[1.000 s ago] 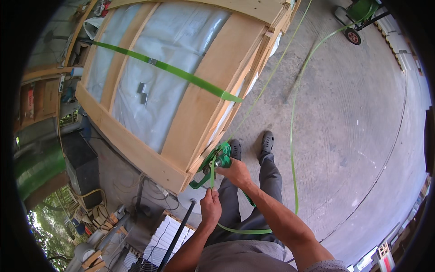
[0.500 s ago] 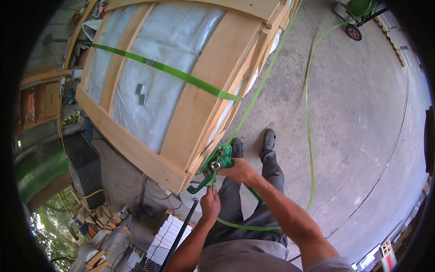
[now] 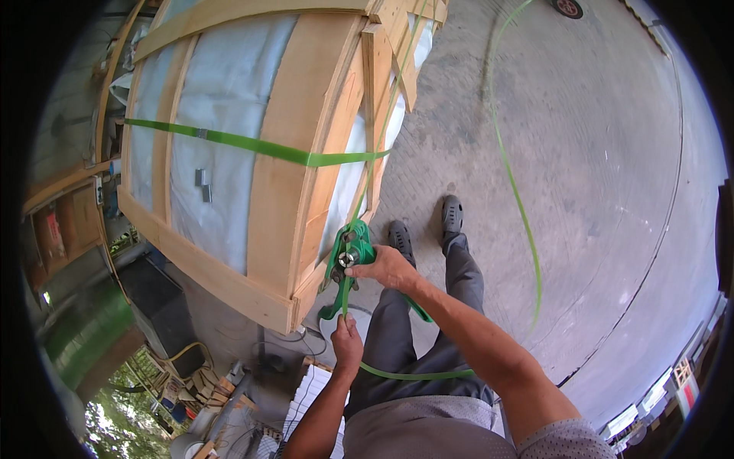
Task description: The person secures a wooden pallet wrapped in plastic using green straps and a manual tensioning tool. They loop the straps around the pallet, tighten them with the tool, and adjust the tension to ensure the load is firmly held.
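Observation:
A green strapping tensioner [image 3: 361,236] is at the near right corner of a wooden crate [image 3: 279,210]. My right hand [image 3: 388,269] grips it from the right, the thumb beside its round metal part. Just below, my left hand [image 3: 348,343] is closed on a green strap [image 3: 413,378] that runs up into the tensioner. The strap also rises from the tool along the crate's side, and its slack loops past my legs and over the floor. Another green strap [image 3: 283,149] is drawn round the crate. Two metal seals [image 3: 202,186] lie on its plastic wrap.
Concrete floor [image 3: 604,229] stretches to the right, where a wheel [image 3: 567,8] shows at the top edge. A dark box [image 3: 153,306] and stacked wood pieces [image 3: 195,386] stand at left. White slats [image 3: 310,394] lie beside my left forearm.
The crate has shifted left in view, showing more of its right side. The tensioner and my hands appear slightly left. Both hands keep their hold.

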Demonstrator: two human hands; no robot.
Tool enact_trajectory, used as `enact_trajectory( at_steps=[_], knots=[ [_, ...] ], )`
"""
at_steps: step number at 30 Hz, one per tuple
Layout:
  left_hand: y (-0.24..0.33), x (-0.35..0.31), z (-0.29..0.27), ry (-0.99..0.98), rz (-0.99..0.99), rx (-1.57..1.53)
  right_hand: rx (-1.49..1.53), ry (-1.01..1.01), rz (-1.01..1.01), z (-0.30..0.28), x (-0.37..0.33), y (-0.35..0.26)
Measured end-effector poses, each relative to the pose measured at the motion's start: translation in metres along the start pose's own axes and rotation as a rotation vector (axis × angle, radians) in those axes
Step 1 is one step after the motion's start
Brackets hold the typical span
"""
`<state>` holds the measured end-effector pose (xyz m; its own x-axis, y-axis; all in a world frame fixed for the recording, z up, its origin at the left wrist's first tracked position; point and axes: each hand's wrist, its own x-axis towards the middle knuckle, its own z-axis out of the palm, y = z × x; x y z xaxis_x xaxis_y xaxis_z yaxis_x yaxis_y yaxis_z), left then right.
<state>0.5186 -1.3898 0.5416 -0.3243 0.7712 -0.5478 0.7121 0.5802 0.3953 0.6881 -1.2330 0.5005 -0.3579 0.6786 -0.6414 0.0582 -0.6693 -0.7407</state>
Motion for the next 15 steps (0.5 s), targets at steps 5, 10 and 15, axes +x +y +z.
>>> enact_trajectory(
  at_steps=[5,10,15],
  knots=[
    [0.007,-0.002,-0.003,-0.016,0.012,-0.009,-0.124,0.101,0.127,0.010,-0.011,-0.015],
    [0.002,-0.004,-0.001,0.000,0.047,0.000,-0.121,0.053,0.118,0.008,-0.009,-0.015],
    [-0.002,0.002,-0.002,-0.049,0.103,0.102,-0.087,-0.032,0.066,-0.001,-0.006,-0.023]
  ],
)
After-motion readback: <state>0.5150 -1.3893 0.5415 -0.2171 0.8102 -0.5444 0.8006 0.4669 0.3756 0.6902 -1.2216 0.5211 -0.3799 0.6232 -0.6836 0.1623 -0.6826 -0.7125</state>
